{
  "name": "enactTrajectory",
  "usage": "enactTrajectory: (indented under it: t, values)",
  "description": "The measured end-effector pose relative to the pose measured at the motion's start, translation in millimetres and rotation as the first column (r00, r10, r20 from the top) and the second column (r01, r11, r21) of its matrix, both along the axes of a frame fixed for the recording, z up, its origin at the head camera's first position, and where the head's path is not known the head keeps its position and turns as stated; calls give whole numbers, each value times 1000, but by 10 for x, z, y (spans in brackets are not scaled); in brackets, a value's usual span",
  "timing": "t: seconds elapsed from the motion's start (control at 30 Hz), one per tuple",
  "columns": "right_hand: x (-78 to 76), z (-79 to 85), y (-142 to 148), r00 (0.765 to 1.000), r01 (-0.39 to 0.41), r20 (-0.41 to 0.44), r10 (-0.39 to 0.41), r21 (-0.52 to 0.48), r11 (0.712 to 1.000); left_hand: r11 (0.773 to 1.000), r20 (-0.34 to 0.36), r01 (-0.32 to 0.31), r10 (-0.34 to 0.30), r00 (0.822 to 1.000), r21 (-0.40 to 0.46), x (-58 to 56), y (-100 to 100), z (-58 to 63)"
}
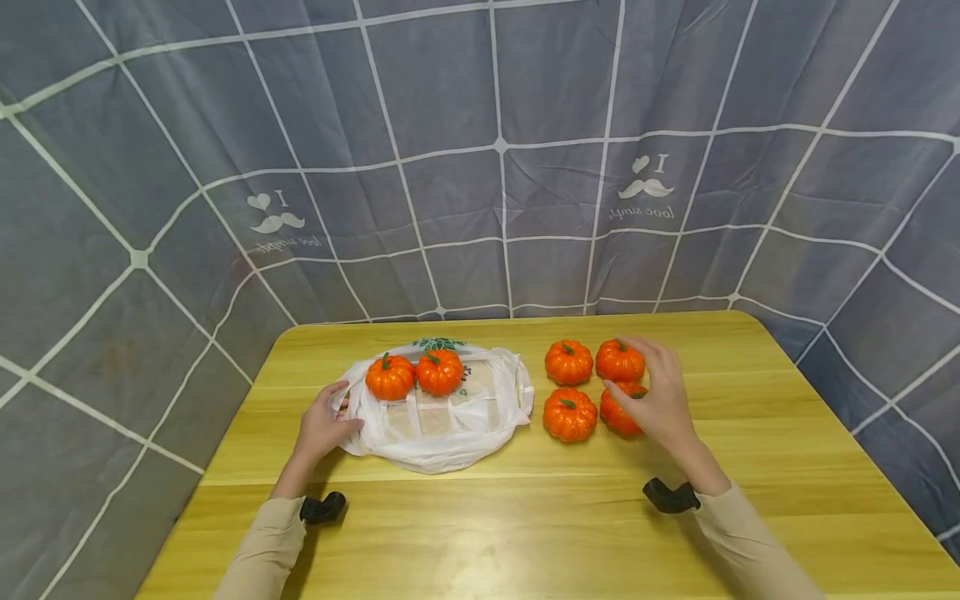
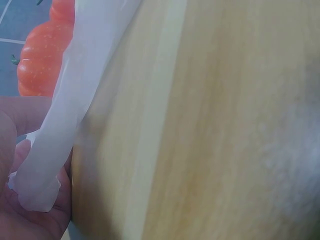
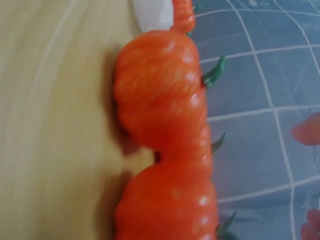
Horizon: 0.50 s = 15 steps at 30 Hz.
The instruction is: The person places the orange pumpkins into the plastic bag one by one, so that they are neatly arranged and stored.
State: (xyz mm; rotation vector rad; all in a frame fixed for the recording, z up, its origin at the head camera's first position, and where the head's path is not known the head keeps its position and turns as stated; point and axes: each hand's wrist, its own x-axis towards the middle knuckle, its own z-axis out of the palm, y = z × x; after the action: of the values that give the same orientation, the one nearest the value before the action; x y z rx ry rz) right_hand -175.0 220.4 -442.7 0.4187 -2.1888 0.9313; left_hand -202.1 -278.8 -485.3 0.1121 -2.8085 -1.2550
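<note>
A white plastic bag (image 1: 442,454) lies flat on the table, with two small orange pumpkins (image 1: 390,377) on its far left part. My left hand (image 1: 322,425) grips the bag's left edge; in the left wrist view the thin film (image 2: 42,170) runs between thumb and fingers. To the right of the bag, several more pumpkins (image 1: 570,415) with green stems stand in a two-by-two group. Above the right pair is my right hand (image 1: 663,400), thumb and fingers spread, holding nothing. It partly hides the near right pumpkin (image 1: 622,412).
The wooden table (image 1: 480,533) has a rounded far edge. A grey curtain (image 1: 450,208) with white lines hangs behind it and along both sides. Each wrist wears a black camera mount (image 1: 322,507).
</note>
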Motion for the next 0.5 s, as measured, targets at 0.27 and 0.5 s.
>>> enactTrajectory:
  t: [0.27, 0.5]
  values:
    - [84, -152, 187, 998, 21, 57, -21, 14, 1000, 1000, -13, 6, -6, 1000, -3, -17, -16, -44]
    - [136, -256, 263, 984, 44, 172, -38, -28, 999, 1000, -14, 11, -11, 1000, 12, -16, -15, -41]
